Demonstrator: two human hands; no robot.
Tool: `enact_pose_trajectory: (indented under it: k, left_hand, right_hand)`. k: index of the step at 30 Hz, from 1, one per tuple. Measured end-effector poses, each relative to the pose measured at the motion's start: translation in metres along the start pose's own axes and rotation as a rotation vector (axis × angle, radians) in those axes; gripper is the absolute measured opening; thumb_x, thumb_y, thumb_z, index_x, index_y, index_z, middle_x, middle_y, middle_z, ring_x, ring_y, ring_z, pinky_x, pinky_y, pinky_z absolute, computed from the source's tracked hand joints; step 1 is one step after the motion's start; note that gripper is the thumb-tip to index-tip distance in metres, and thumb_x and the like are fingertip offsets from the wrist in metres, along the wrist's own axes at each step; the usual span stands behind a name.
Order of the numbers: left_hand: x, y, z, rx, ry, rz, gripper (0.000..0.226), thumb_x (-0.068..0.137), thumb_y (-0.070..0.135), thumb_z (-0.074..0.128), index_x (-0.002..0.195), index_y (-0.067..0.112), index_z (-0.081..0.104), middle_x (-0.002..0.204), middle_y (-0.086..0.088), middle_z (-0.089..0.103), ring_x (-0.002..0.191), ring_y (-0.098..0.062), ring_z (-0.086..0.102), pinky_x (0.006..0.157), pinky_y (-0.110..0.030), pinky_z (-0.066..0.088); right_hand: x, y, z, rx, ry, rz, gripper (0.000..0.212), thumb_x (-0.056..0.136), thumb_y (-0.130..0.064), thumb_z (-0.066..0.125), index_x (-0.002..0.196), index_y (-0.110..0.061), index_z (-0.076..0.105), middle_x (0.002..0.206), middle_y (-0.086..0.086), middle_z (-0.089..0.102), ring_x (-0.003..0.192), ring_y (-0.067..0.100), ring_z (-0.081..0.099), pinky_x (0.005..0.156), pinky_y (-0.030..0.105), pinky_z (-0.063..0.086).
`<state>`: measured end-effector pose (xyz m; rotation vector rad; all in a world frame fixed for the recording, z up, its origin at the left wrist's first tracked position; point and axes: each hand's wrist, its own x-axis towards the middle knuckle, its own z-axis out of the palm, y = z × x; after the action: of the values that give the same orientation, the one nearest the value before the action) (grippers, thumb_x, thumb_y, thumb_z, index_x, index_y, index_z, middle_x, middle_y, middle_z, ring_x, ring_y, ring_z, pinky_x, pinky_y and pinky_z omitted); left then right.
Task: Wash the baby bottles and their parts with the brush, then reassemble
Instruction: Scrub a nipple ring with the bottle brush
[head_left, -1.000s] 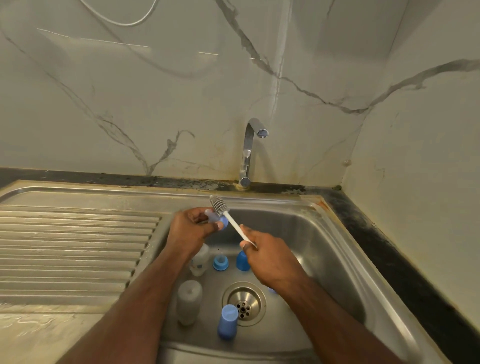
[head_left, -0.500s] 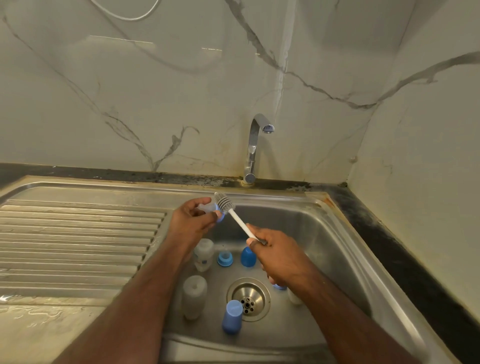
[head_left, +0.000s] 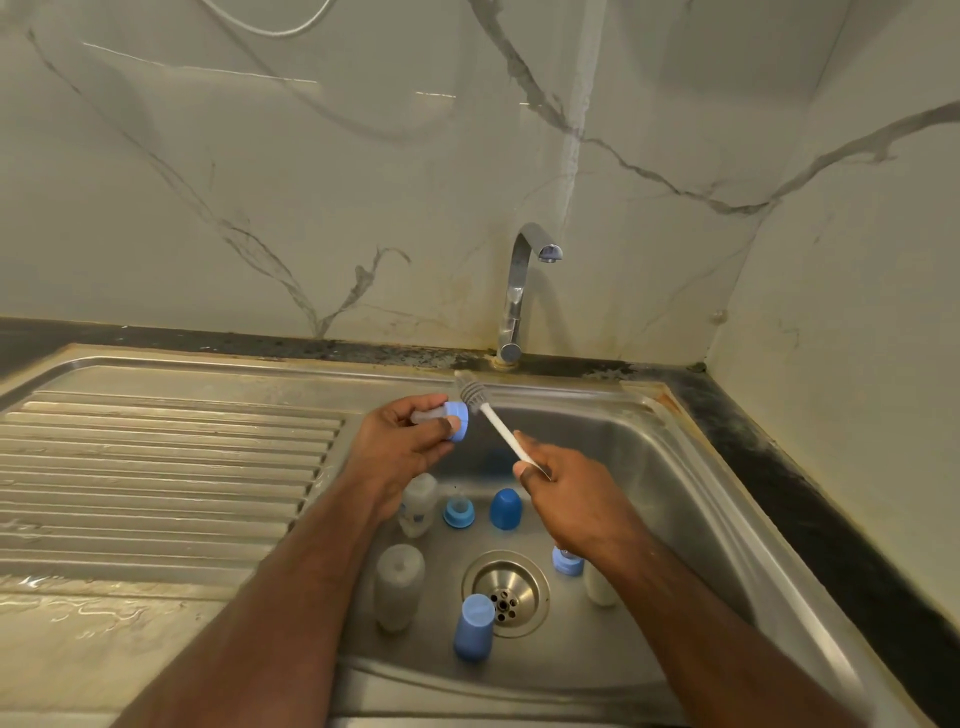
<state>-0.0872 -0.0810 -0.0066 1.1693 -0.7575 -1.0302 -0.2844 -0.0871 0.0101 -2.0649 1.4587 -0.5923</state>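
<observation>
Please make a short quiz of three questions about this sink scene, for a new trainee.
1. True or false: water is running from the tap.
2. Which thing does the left hand hold?
A. a blue cap
B. a blue ring with a clear teat
C. a whole bottle
3. Fill in: the right hand grips the white handle of the ____.

Key
1. False: no stream shows under the spout.
2. B: the blue caps and the bottles are down in the sink basin.
3. brush: its grey head is beside the ring.
</observation>
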Motion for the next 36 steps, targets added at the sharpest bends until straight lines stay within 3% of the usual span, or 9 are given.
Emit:
enact_pose_trajectory:
  k: [3,7,12,15,17,24,27,31,36]
  left_hand:
    - [0.002,0.001,-0.003,-0.124,0.005,-0.031,0.029,0.091,0.004,0.071,0.117,0.016,0.068,0.114,-0.013,0.072,0.103,-0.026,0.074,0.086,-0.034,0.062]
    - [0.001,-0.001,-0.003,-0.157,-0.034,-0.04,0.025,0.094,0.007,0.069,0.118,0.013,0.07,0.118,-0.013,0.071,0.105,-0.027,0.074,0.083,-0.032,0.063]
    - [0.004,0.003,-0.008,-0.327,0.009,-0.095,0.023,0.094,0.002,0.065,0.118,0.003,0.066,0.115,-0.02,0.073,0.101,-0.03,0.075,0.079,-0.03,0.063]
    - [0.002,0.002,-0.006,-0.329,0.008,-0.107,0.022,0.095,0.0,0.063,0.117,0.002,0.063,0.11,-0.021,0.074,0.1,-0.031,0.075,0.082,-0.033,0.063]
    - [0.002,0.002,-0.005,-0.318,0.024,-0.102,0.018,0.097,0.006,0.062,0.115,0.001,0.064,0.109,-0.02,0.075,0.099,-0.03,0.075,0.081,-0.032,0.063]
    - [0.007,0.006,-0.01,-0.562,0.167,-0.224,0.031,0.095,0.02,0.069,0.117,0.0,0.065,0.112,-0.02,0.073,0.092,-0.025,0.076,0.068,-0.028,0.062]
    - [0.004,0.005,-0.005,-0.56,0.143,-0.267,0.03,0.099,0.021,0.063,0.12,0.0,0.065,0.113,-0.02,0.073,0.093,-0.025,0.075,0.075,-0.031,0.062]
    - [0.003,0.008,-0.006,-0.621,0.149,-0.269,0.031,0.1,0.023,0.062,0.121,0.001,0.064,0.115,-0.019,0.073,0.097,-0.025,0.073,0.077,-0.03,0.06]
    - [0.002,0.011,-0.009,-0.681,0.104,-0.265,0.033,0.1,0.026,0.062,0.122,0.001,0.063,0.112,-0.019,0.074,0.098,-0.026,0.074,0.084,-0.032,0.061]
  right_hand:
    - [-0.008,-0.002,0.002,0.076,-0.045,-0.049,0.043,0.104,-0.039,0.048,0.146,-0.044,0.043,0.097,-0.015,0.067,0.069,0.005,0.058,0.068,0.023,0.048]
    - [0.001,0.0,0.004,0.041,-0.005,-0.014,0.046,0.104,-0.039,0.047,0.15,-0.041,0.04,0.106,-0.01,0.062,0.078,0.01,0.058,0.082,0.037,0.058]
    - [-0.007,-0.001,0.008,0.144,-0.013,-0.051,0.044,0.103,-0.041,0.049,0.145,-0.047,0.043,0.086,-0.02,0.059,0.057,0.002,0.051,0.061,0.024,0.047]
    - [-0.01,-0.005,0.009,0.087,-0.009,-0.094,0.045,0.103,-0.042,0.047,0.147,-0.047,0.041,0.119,-0.014,0.066,0.075,0.003,0.057,0.07,0.024,0.051]
    - [-0.009,-0.008,0.011,0.069,-0.01,-0.111,0.045,0.103,-0.042,0.047,0.148,-0.046,0.04,0.127,-0.011,0.065,0.084,0.005,0.059,0.076,0.025,0.052]
    - [-0.007,-0.001,0.01,0.079,-0.017,-0.116,0.043,0.102,-0.04,0.051,0.144,-0.046,0.046,0.127,-0.014,0.067,0.098,0.008,0.064,0.09,0.025,0.052]
    - [-0.006,-0.004,0.015,0.062,-0.018,-0.171,0.045,0.101,-0.041,0.052,0.145,-0.048,0.044,0.134,-0.018,0.062,0.096,0.003,0.059,0.087,0.02,0.046]
    - [0.001,0.003,0.013,0.0,0.009,-0.163,0.044,0.1,-0.045,0.053,0.142,-0.056,0.043,0.124,-0.012,0.069,0.099,0.01,0.065,0.092,0.033,0.054]
    - [0.002,0.008,0.01,0.032,0.017,-0.184,0.042,0.1,-0.043,0.054,0.14,-0.054,0.046,0.123,-0.017,0.068,0.098,0.008,0.066,0.09,0.026,0.053]
